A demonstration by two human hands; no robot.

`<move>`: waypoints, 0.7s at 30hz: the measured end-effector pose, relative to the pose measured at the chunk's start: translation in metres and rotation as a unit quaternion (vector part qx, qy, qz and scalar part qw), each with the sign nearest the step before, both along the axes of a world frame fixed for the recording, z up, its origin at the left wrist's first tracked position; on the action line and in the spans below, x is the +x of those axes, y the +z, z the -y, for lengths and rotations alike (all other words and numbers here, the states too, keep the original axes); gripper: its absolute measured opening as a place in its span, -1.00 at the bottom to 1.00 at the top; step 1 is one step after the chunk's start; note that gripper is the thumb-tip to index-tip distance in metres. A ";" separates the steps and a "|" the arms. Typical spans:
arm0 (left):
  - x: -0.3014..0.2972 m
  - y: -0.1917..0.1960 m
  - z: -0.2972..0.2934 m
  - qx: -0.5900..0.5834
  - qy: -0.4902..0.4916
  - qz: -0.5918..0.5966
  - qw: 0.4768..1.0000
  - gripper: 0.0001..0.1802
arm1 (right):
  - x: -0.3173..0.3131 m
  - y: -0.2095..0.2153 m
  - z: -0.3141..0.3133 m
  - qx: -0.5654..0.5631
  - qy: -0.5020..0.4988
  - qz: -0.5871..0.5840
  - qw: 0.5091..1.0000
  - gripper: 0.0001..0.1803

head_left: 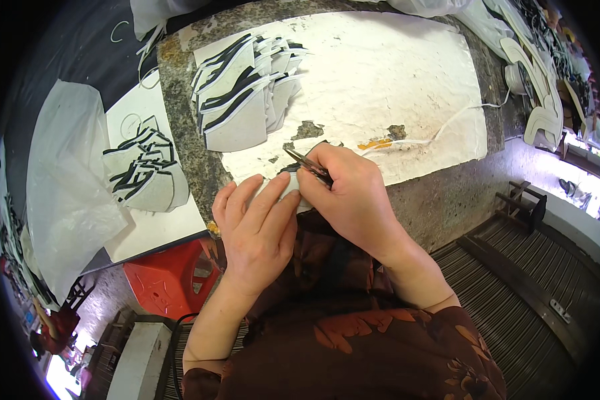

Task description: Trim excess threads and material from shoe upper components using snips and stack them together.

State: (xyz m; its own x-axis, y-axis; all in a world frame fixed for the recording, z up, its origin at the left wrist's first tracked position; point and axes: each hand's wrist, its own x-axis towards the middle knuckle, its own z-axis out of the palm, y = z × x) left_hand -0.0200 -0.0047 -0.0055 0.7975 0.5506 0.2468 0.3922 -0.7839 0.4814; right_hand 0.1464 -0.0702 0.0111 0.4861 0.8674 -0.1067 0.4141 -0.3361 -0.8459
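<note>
At the table's near edge, my left hand (257,227) holds down a small pale grey shoe-upper piece (305,202) with its bent fingertips. Part of a black edge shows on this piece, but the two hands cover most of it. My right hand (353,193) is closed around a slim, dark metal tool (302,160) with a pointed tip, aimed up and left just above the work surface. Its fingers rest close beside the left fingertips. Beyond them lies an overlapping stack of grey pieces (237,127) with black and white edging.
Stained white paper (393,60) covers the stone-like tabletop (180,87). Left of it, more black-edged pieces (155,190) lie on a white board (133,237) beside a clear plastic bag (67,167). White tape (457,121) runs from a roll (515,79) at right. A red stool (160,283) stands below.
</note>
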 end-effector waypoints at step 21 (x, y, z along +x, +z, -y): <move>0.007 0.006 0.003 0.002 0.018 -0.023 1.000 -0.57 | 0.024 0.012 0.011 -0.085 -0.001 -0.014 0.996 -0.81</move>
